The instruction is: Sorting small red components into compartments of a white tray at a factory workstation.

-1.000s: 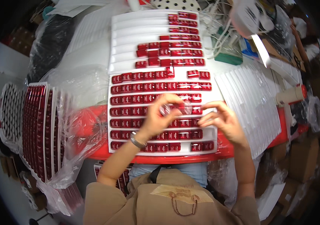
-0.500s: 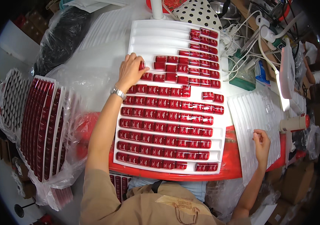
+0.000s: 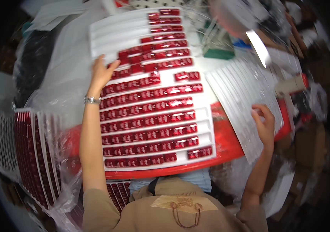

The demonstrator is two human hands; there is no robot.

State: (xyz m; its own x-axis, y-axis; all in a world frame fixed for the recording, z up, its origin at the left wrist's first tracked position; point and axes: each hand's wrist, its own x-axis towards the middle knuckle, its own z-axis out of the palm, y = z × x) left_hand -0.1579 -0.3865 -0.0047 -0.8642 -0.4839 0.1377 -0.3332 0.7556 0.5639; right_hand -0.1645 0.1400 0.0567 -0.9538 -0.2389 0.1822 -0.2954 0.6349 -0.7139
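Note:
A large white grooved tray [image 3: 109,33] lies before me, filled in part with rows of small glossy red cylinders [image 3: 149,91]. What kind of containers they are, I cannot tell. At the tray's left edge is my left hand [image 3: 102,75], thumb and fingers spread, nothing visibly held. Its thumb reaches toward the left end of an upper row; blur hides whether it touches a cylinder. Off to the right, my right hand [image 3: 264,125] hovers over translucent white ridged sheets [image 3: 238,96], fingers loosely bent and apart from the thumb.
Plastic-wrapped trays of red cylinders [image 3: 37,154] stand at the left. Black material under clear plastic [image 3: 37,65] lies far left. A bright lamp [image 3: 258,48] and a beige cylinder with a red end [image 3: 292,86] are at right. A red surface [image 3: 165,170] shows under the tray.
The whole view has shifted, with the tray now farther left and higher. My left hand's fingers have spread from around a red cylinder. My right hand stays over the ridged sheets.

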